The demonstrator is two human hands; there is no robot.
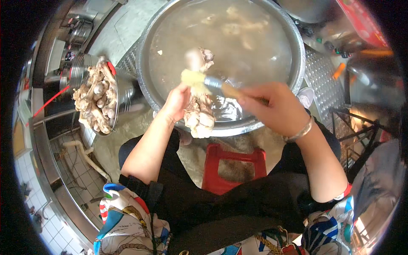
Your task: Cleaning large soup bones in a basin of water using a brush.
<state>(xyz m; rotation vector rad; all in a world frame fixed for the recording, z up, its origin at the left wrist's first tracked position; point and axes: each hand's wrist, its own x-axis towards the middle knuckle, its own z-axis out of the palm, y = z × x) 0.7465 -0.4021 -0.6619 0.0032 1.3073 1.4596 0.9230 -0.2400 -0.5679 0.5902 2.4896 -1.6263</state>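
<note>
A large round metal basin (pixel 300 63) of cloudy water stands in front of me. My left hand (pixel 178 101) grips a big meaty bone (pixel 200 116) at its middle, over the basin's near left part, with its knobby lower end above the rim. In my right hand (pixel 271 105) is the wooden handle of a brush (pixel 220 83) with a metal ferrule. Its pale yellow bristles (pixel 193 78) touch the bone's middle, beside my left fingers. The right hand is slightly blurred. More pale pieces (pixel 245 28) lie under the water at the far side.
A metal pot heaped with bones (pixel 98 95) stands left of the basin. A red plastic stool (pixel 234 188) is between my legs. Perforated metal plate (pixel 325 79) shows beside the basin, with a black metal frame (pixel 357 127) at right. A steel-edged counter (pixel 60 185) runs along the left.
</note>
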